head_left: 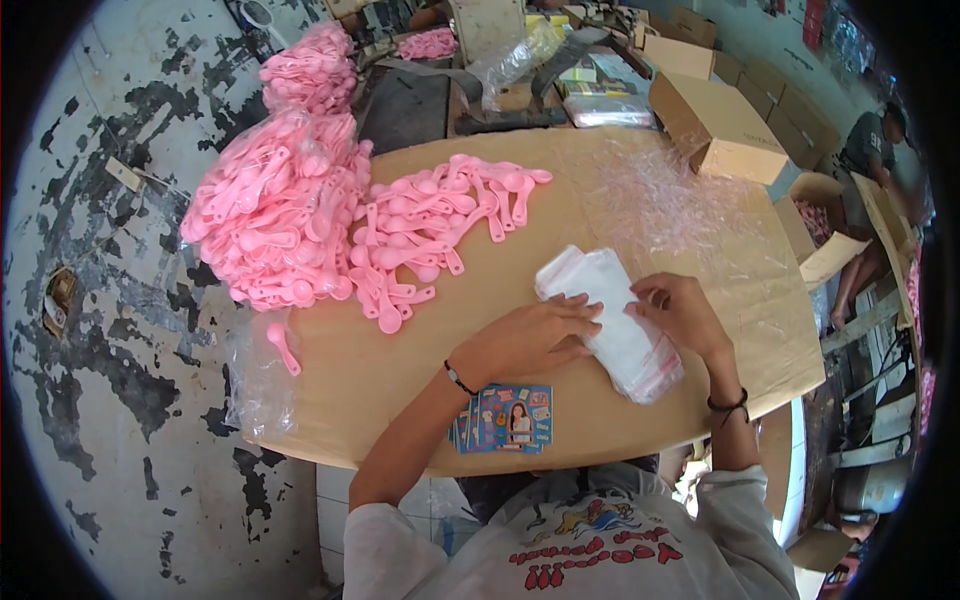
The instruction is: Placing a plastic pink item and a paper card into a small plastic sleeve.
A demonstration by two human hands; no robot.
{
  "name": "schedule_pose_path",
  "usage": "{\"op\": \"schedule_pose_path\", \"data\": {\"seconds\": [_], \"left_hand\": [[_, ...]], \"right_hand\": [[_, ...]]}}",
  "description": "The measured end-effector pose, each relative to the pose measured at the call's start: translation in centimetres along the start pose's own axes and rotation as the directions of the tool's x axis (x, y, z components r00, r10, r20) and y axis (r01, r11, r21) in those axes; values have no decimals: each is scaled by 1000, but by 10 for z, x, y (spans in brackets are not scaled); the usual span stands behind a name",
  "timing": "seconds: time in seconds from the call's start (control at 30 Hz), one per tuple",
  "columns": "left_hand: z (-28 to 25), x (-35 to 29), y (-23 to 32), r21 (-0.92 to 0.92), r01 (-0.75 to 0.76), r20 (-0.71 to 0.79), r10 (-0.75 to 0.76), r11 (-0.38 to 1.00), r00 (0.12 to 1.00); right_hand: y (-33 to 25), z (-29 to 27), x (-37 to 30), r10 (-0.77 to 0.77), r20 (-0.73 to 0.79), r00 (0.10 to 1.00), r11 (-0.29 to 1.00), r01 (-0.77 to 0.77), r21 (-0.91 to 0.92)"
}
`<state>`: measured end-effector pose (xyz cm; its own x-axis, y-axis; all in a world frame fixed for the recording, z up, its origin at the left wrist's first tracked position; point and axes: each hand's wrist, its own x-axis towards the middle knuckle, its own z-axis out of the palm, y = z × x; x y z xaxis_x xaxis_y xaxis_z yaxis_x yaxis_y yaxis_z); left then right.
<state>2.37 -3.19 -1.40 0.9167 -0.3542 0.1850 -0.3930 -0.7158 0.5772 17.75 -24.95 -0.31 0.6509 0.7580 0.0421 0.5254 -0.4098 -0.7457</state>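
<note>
A stack of clear, white-looking plastic bags (pixel 622 335) lies at a slant on the brown-paper-covered table (pixel 480 300) in front of me. My left hand (pixel 528 338) rests on the stack's left side, its fingers stretched out flat. At the right edge of the bags, my right hand (pixel 682 312) has its fingers bent in a pinch on the plastic. Below my left wrist, near the front edge, is a small pile of blue printed cards (pixel 505 418). Loose pink plastic scoops (pixel 435 210) are spread to the left of the middle.
Big clear sacks of pink scoops (pixel 280 210) stand at the left, with one single scoop (pixel 283 348) in front. Crumpled clear film (pixel 665 200) covers the far right of the table beside a cardboard box (pixel 715 120). Another person (pixel 870 150) sits beyond at the right.
</note>
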Motion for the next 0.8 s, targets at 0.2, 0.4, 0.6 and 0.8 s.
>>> {"op": "schedule_pose_path", "data": {"seconds": [0.2, 0.4, 0.6, 0.8], "left_hand": [[0, -3, 2, 45, -34, -85, 37, 998, 996], [4, -3, -1, -20, -78, -79, 76, 997, 994], [3, 0, 2, -11, -65, -41, 64, 998, 997], [0, -3, 5, -20, -30, -10, 30, 999, 1000]], "right_hand": [[7, 5, -2, 10, -72, 997, 997, -5, 72], [-8, -3, -2, -4, -60, 998, 995, -2, -100], [-6, -25, 12, -86, -357, 930, 996, 90, -5], [-106, -15, 32, -115, -442, 890, 953, 224, 203]]}}
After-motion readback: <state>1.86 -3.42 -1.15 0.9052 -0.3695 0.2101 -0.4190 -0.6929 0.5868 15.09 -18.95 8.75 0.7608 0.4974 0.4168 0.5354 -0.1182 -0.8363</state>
